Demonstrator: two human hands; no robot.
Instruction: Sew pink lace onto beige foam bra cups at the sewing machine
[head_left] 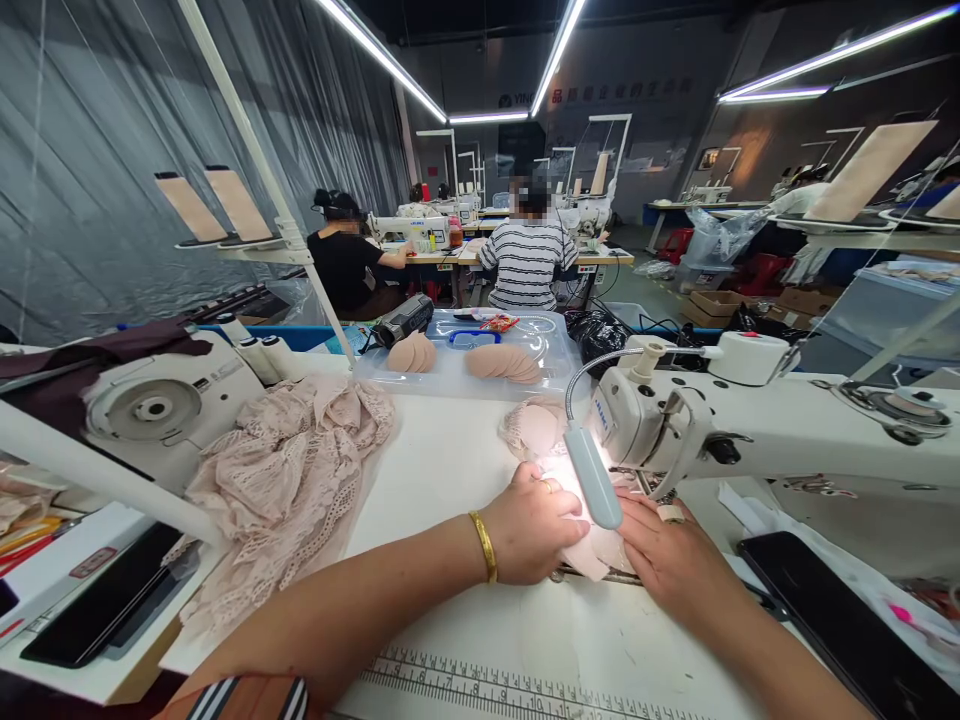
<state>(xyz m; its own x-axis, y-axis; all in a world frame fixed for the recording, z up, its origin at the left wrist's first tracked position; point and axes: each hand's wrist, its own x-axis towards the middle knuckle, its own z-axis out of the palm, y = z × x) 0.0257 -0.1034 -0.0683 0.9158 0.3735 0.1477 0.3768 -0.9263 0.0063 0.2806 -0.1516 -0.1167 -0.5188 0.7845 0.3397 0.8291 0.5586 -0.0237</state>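
My left hand [534, 525], with a gold bangle and a ring, rests with curled fingers on a pale pink fabric piece [596, 548] under the lit needle area of a white sewing machine [757, 425]. To its right, my right hand [671, 560] lies flat on the same piece, fingers stretched toward the needle. The machine's small grey lamp [592, 475] hangs over both hands and hides part of the fabric. More of the padded pink fabric [534, 425] lies just behind the needle.
A heap of pink lace [289, 485] lies at the left. A clear tray [465, 380] with beige cups stands behind. A second machine [161, 400] is at far left, phones [101, 605] [840, 615] at both sides. Other workers [527, 260] sit beyond.
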